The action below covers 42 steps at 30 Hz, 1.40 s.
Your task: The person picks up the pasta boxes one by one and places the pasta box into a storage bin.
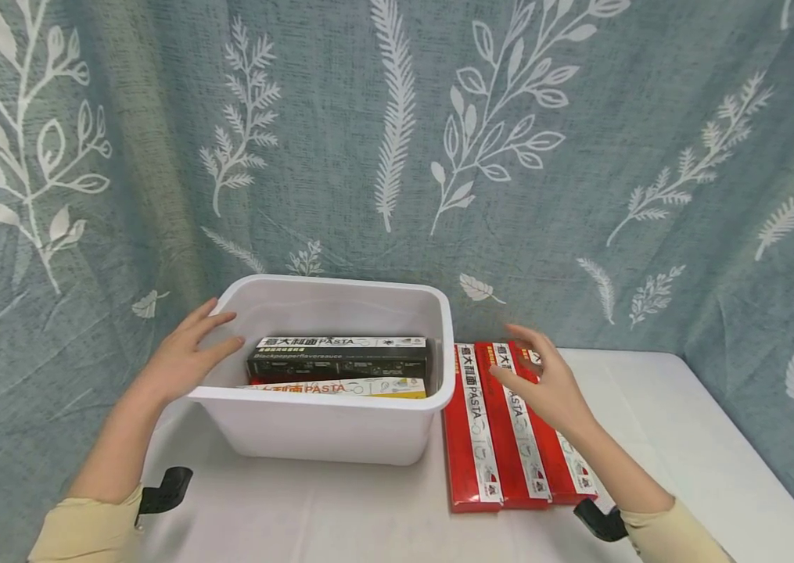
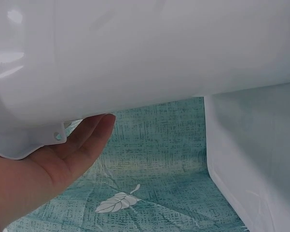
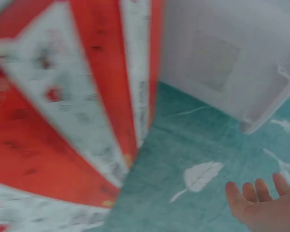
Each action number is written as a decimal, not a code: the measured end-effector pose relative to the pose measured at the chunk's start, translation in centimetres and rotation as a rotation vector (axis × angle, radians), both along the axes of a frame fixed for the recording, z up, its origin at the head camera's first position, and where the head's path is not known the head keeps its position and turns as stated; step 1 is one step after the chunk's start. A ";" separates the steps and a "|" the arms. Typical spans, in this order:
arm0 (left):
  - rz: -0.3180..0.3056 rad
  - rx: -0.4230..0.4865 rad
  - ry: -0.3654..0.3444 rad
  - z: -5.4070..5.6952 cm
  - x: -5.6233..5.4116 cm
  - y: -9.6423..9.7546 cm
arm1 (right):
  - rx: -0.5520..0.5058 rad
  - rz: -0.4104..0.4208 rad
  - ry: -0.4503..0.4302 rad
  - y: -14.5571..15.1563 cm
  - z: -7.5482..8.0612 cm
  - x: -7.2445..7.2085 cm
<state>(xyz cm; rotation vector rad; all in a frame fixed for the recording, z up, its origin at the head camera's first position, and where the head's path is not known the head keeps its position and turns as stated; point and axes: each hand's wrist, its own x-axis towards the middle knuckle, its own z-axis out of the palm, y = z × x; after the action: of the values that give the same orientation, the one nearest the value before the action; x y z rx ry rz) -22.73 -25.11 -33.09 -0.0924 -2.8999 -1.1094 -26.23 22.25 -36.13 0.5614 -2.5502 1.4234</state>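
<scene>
A white plastic bin (image 1: pixel 319 426) stands left of centre in the head view. Inside it lie a black pasta box (image 1: pixel 340 363) and, nearer, a box with a white-and-yellow side (image 1: pixel 368 388). My left hand (image 1: pixel 185 353) is at the bin's left rim, fingers spread loosely; the left wrist view has this hand (image 2: pixel 62 164) close under the rim's edge. To the bin's right, three red pasta boxes (image 1: pixel 463 461) lie side by side. Over them hovers my right hand (image 1: pixel 547 387), thumb and fingers apart, holding nothing. It partly hides the rightmost box.
The bin and boxes rest on a white-covered table (image 1: pixel 636 407). Behind them hangs a teal leaf-patterned curtain (image 1: pixel 340 156), which also closes in the left and right sides. Black wrist straps (image 1: pixel 166 491) show at both sleeves.
</scene>
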 end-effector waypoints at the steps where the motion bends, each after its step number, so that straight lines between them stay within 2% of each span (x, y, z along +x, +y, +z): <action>1: 0.001 -0.001 0.000 0.0 0.0 0.0 | 0.013 -0.015 -0.013 0.3 -0.3 0.2; 9: 0.004 -0.007 -0.004 0.0 0.1 -0.2 | 0.043 -0.115 -0.120 2.8 -2.6 1.5; 18: 0.003 -0.012 0.005 0.0 0.1 -0.2 | 0.021 -0.147 -0.201 5.4 -3.8 2.7; 28: 0.004 -0.003 0.007 -0.1 0.2 0.0 | 0.106 -0.212 -0.357 7.0 -6.0 3.7; 42: -0.001 -0.006 0.014 -0.1 0.0 0.1 | 0.186 -0.202 -0.412 8.5 -8.5 4.9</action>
<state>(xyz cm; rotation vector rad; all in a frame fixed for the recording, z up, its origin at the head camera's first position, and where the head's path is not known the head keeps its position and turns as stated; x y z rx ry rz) -22.74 -25.01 -33.20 -0.1013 -2.8913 -1.0952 -21.31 30.72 -44.61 0.0250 -2.9729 1.3547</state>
